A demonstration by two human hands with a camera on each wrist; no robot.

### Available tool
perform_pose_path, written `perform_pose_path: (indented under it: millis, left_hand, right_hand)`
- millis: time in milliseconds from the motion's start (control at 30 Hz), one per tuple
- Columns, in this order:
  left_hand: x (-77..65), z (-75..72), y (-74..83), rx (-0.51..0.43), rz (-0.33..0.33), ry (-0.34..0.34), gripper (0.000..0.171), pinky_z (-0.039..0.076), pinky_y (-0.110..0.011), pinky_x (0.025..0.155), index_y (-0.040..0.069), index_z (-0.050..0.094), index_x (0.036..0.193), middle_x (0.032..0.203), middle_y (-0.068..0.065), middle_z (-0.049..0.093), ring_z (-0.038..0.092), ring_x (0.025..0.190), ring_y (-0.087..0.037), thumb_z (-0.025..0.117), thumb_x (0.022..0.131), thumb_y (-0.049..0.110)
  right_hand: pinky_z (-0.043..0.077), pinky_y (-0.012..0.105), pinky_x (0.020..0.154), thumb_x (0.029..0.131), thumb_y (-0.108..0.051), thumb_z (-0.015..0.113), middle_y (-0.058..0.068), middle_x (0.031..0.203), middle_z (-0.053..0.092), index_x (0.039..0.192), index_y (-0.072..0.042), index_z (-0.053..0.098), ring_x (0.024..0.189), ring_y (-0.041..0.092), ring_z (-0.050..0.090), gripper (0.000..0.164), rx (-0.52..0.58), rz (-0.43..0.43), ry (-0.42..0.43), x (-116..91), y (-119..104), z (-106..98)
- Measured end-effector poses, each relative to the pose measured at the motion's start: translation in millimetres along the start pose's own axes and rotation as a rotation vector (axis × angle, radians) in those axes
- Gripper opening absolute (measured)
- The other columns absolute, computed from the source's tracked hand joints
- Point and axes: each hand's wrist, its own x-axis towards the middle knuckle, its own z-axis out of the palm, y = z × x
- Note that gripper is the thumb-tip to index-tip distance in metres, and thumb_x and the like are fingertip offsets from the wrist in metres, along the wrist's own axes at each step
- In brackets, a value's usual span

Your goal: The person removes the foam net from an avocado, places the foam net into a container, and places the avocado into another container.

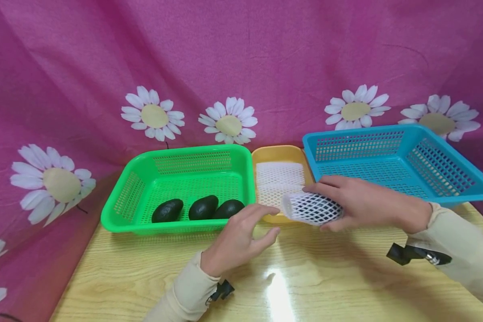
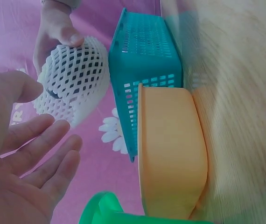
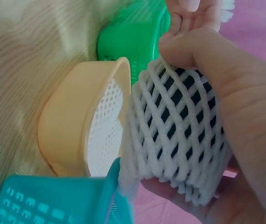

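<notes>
My right hand (image 1: 356, 203) grips an avocado in a white foam net sleeve (image 1: 311, 209), held above the table near the orange tray's front. Dark skin shows through the diamond holes of the mesh. The right wrist view has thumb and fingers curled round the sleeved avocado (image 3: 175, 126). To its left, my left hand (image 1: 241, 237) has its fingers apart and relaxed, with nothing in them. In the left wrist view these fingers (image 2: 53, 144) spread close to the net sleeve (image 2: 77, 79). More white foam nets (image 1: 279, 174) lie in the orange tray (image 1: 279, 153).
A green basket (image 1: 122, 197) at the left holds three bare avocados (image 1: 203, 207) along its front side. On the right stands a blue basket (image 1: 358, 170) with a slotted floor. Wood-grain table (image 1: 326, 277) lies in front, and a flowered magenta cloth (image 1: 241, 53) hangs behind.
</notes>
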Motion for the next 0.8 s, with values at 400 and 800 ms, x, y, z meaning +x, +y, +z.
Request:
perform_pose_path:
  millis: [400, 800]
  left_hand:
    - [-8.3, 6.6, -1.0, 0.017, 0.025, -0.023, 0.030, 0.057, -0.026, 0.097, 0.008, 0.070, 0.122, 0.117, -0.002, 0.075, 0.069, 0.113, -0.015, 0.074, 0.095, 0.021]
    - [-15.8, 9.0, -5.2, -0.006, 0.002, -0.029, 0.013, 0.055, -0.018, 0.078, 0.010, 0.072, 0.105, 0.097, -0.002, 0.073, 0.064, 0.089, -0.012, 0.074, 0.093, 0.016]
  right_hand:
    - [0.061, 0.033, 0.084, 0.077, -0.048, 0.087, -0.002, 0.122, 0.067, 0.140, -0.018, 0.061, 0.103, 0.012, 0.063, 0.074, -0.028, -0.105, -0.020, -7, -23, 5]
    - [0.056, 0.029, 0.078, 0.080, -0.057, 0.082, -0.008, 0.116, 0.066, 0.142, -0.022, 0.058, 0.093, 0.005, 0.060, 0.075, 0.052, -0.083, -0.134, -3, -33, 27]
